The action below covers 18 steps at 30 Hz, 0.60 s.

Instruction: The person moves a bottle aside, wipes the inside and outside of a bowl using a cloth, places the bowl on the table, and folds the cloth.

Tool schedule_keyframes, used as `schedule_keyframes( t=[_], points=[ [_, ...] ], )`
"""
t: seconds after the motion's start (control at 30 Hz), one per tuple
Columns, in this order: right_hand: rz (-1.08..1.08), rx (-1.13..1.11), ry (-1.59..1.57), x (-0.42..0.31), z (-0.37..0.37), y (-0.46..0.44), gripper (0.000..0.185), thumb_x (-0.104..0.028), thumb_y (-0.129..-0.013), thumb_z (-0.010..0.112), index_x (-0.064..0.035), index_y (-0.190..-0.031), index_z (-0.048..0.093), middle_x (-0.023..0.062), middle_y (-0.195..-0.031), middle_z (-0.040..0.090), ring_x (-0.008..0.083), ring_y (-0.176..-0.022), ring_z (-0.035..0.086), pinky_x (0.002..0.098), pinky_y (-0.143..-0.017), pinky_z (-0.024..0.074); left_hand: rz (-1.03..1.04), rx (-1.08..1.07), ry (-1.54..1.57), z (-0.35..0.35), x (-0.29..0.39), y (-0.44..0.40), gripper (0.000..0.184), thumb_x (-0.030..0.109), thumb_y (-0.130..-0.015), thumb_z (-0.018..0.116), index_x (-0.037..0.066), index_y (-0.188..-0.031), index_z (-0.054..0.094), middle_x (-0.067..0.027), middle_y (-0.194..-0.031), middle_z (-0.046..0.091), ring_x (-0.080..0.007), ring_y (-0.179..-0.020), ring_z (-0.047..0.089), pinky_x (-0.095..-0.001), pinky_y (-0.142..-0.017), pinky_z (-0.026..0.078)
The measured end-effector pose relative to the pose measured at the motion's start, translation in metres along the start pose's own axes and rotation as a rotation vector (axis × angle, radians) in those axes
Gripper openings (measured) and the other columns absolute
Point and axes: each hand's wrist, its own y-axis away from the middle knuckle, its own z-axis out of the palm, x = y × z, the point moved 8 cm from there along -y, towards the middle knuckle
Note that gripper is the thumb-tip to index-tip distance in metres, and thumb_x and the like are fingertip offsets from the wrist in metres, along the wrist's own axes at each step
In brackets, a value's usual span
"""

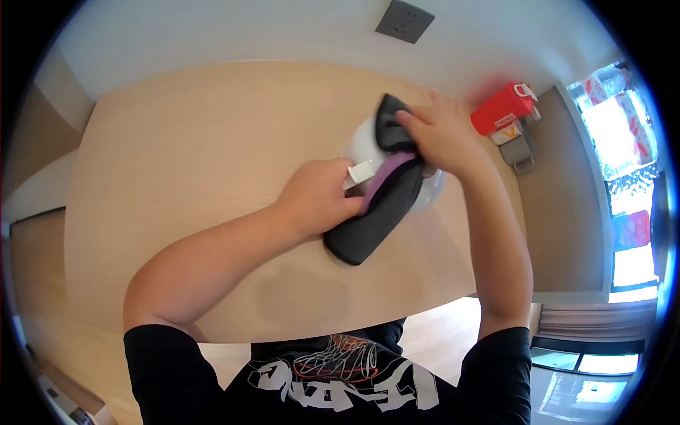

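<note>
Above the wooden table, my left hand (322, 195) is closed on a white tab or handle (361, 172) at the near left of a rounded white object (363, 144). A black padded piece (375, 212) with a purple strip (389, 170) lies along this object, its lower end below my left fingers. My right hand (439, 131) grips the upper black part (392, 126), thumb on top. A clear rounded part (429, 190) shows at the right, under the black piece. What the whole object is, I cannot tell.
A red container (503, 108) with a white handle lies at the table's back right, beside a small white item (507, 133) and a grey mug (518, 151). A dark socket plate (405, 21) is on the wall. At the far right is a bright window (623, 142).
</note>
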Motion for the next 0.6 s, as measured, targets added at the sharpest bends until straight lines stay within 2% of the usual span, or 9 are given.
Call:
schedule_keyframes(
  t=[0.07, 0.17, 0.27, 0.37, 0.47, 0.53, 0.6],
  points=[
    [0.152, 0.049, -0.284, 0.057, 0.008, 0.006, 0.041, -0.037, -0.101, 0.049, -0.0027, -0.110, 0.070, 0.0234, -0.136, 0.057, 0.0434, -0.140, 0.037, 0.0467, -0.117, 0.0257, 0.003, 0.020, 0.015, -0.001, 0.002, 0.003, 0.032, 0.028, -0.077, 0.079, 0.001, -0.089, 0.067, -0.0187, -0.082, 0.070, -0.0342, -0.078, 0.068, -0.0412, -0.069, 0.053],
    [0.101, 0.025, -0.445, 0.107, 0.026, 0.041, 0.034, -0.029, -0.100, 0.052, -0.0022, -0.112, 0.069, 0.0250, -0.139, 0.054, 0.0438, -0.140, 0.037, 0.0489, -0.116, 0.0264, -0.072, -0.064, -0.072, 0.000, 0.010, 0.006, 0.029, 0.021, -0.079, 0.083, 0.001, -0.095, 0.068, -0.0096, -0.084, 0.072, -0.0151, -0.078, 0.067, -0.0317, -0.071, 0.052],
    [0.101, 0.198, -0.298, 0.090, 0.026, 0.101, 0.031, -0.021, -0.100, 0.054, -0.0030, -0.121, 0.067, 0.0213, -0.143, 0.052, 0.0456, -0.142, 0.034, 0.0534, -0.116, 0.0252, -0.116, -0.100, 0.015, 0.003, 0.009, 0.008, 0.037, 0.025, -0.077, 0.086, 0.000, -0.096, 0.067, -0.0103, -0.088, 0.073, -0.0153, -0.081, 0.067, -0.0324, -0.072, 0.053],
    [-0.054, 0.341, 0.007, 0.039, 0.026, 0.136, 0.037, -0.018, -0.096, 0.059, -0.0054, -0.130, 0.063, 0.0130, -0.145, 0.053, 0.0479, -0.145, 0.029, 0.0606, -0.117, 0.0206, -0.048, -0.048, 0.068, 0.005, 0.006, 0.005, 0.041, 0.026, -0.076, 0.088, -0.002, -0.097, 0.066, -0.0097, -0.092, 0.073, -0.0140, -0.084, 0.067, -0.0311, -0.073, 0.052],
    [-0.160, 0.374, 0.266, -0.010, 0.013, 0.141, 0.047, -0.018, -0.088, 0.067, -0.0079, -0.134, 0.061, 0.0055, -0.145, 0.055, 0.0480, -0.146, 0.027, 0.0651, -0.116, 0.0182, 0.043, 0.006, 0.038, 0.006, 0.003, 0.001, 0.043, 0.037, -0.076, 0.082, 0.001, -0.092, 0.066, -0.0152, -0.079, 0.070, -0.0305, -0.074, 0.068, -0.0384, -0.068, 0.052],
    [-0.219, 0.306, 0.244, -0.040, 0.008, 0.131, 0.046, -0.017, -0.092, 0.063, -0.0085, -0.137, 0.059, 0.0030, -0.151, 0.050, 0.0458, -0.149, 0.023, 0.0636, -0.118, 0.0134, 0.035, -0.013, 0.133, 0.012, -0.006, 0.000, 0.039, 0.032, -0.076, 0.080, 0.000, -0.093, 0.067, -0.0156, -0.079, 0.070, -0.0299, -0.075, 0.069, -0.0381, -0.069, 0.052],
    [-0.295, 0.336, 0.217, -0.064, 0.008, 0.115, 0.043, -0.020, -0.091, 0.065, -0.0104, -0.133, 0.063, 0.0018, -0.147, 0.053, 0.0437, -0.147, 0.028, 0.0632, -0.117, 0.0173, 0.029, -0.023, 0.163, 0.014, -0.007, 0.000, 0.035, 0.028, -0.075, 0.077, 0.000, -0.094, 0.067, -0.0162, -0.080, 0.071, -0.0296, -0.076, 0.069, -0.0379, -0.069, 0.053]
  ],
)
